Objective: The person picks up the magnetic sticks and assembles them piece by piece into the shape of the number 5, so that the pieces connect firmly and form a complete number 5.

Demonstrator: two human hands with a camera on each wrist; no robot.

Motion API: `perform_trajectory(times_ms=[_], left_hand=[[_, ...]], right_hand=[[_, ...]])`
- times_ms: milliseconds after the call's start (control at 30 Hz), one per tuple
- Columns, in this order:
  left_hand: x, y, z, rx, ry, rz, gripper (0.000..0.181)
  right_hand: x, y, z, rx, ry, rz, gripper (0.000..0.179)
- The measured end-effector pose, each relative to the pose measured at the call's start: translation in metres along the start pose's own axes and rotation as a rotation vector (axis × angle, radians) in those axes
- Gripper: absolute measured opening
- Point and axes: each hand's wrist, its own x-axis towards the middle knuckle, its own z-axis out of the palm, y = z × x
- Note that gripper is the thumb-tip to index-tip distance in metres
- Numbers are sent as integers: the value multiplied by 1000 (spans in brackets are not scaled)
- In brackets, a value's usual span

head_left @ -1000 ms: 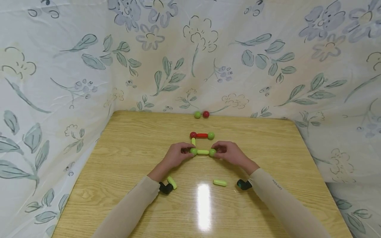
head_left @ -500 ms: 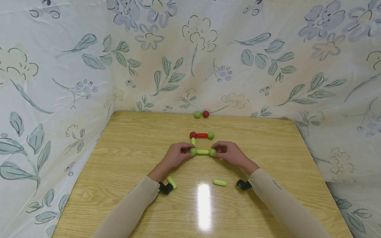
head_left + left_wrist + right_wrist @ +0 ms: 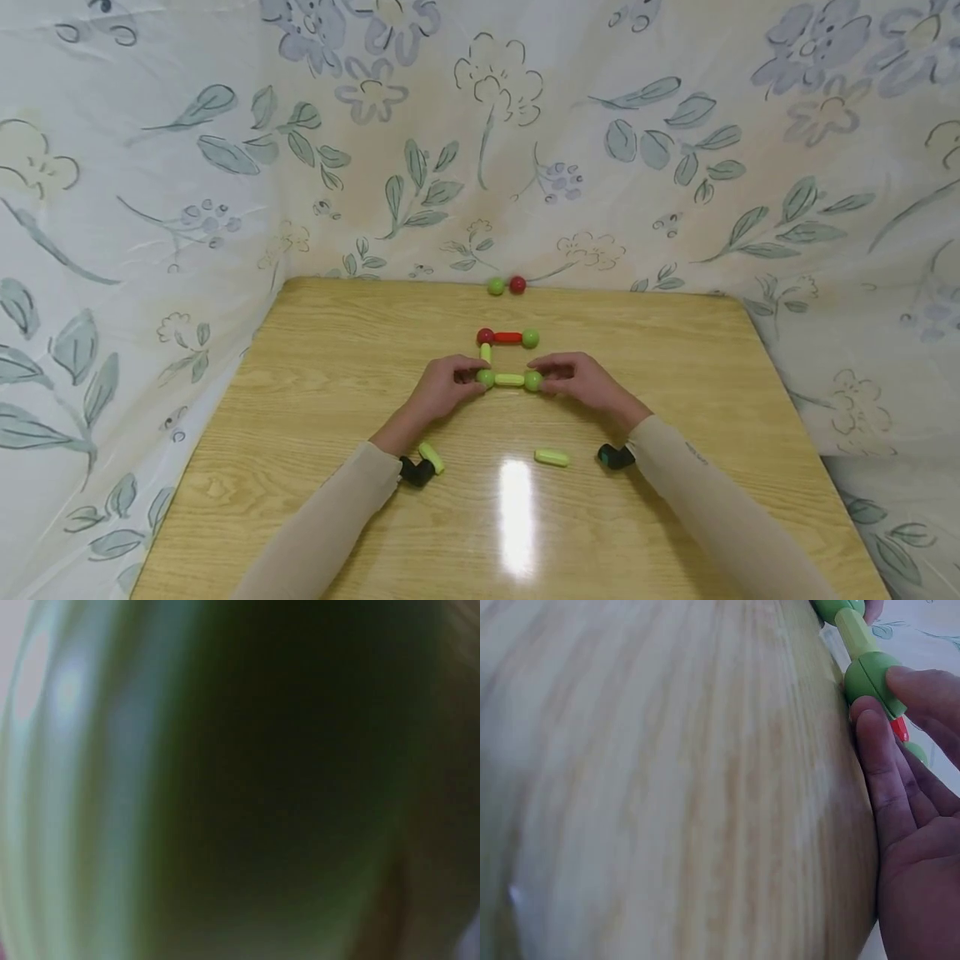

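Note:
In the head view, my left hand (image 3: 442, 388) pinches a green ball (image 3: 486, 378) at the near left corner of a ball-and-rod shape on the table. A yellow-green rod (image 3: 509, 380) runs from it to a second green ball (image 3: 533, 381), held between the thumb and fingers of my right hand (image 3: 585, 382). Another yellow-green rod (image 3: 486, 354) leads back to a dark red ball (image 3: 485, 337). From there a red rod (image 3: 508, 337) reaches a green ball (image 3: 530, 338). The right wrist view shows the right thumb (image 3: 911, 682) against its ball. Blurred green fills most of the left wrist view.
Two loose balls, one green (image 3: 496, 286) and one red (image 3: 517, 285), lie at the table's back edge. Nearer me are a loose yellow-green rod (image 3: 552, 457) and another (image 3: 431, 457) by the left sleeve. Dark bent pieces (image 3: 417, 472) sit beside both cuffs.
The head view has shifted slightly. Both hands keep to the same two green balls, and the right fingers look a little straighter than before. The shape keeps its layout.

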Motion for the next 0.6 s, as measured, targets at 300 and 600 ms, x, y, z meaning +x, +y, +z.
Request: perform_trajectory(times_ms=[300,600], left_hand=[[-11,10,4,65,127,42,41],[-55,62,42,91,224,89,60]], right_hand=[[3,4,-1,0,-6,8,35],[2,8,-2,3,8,-12,35]])
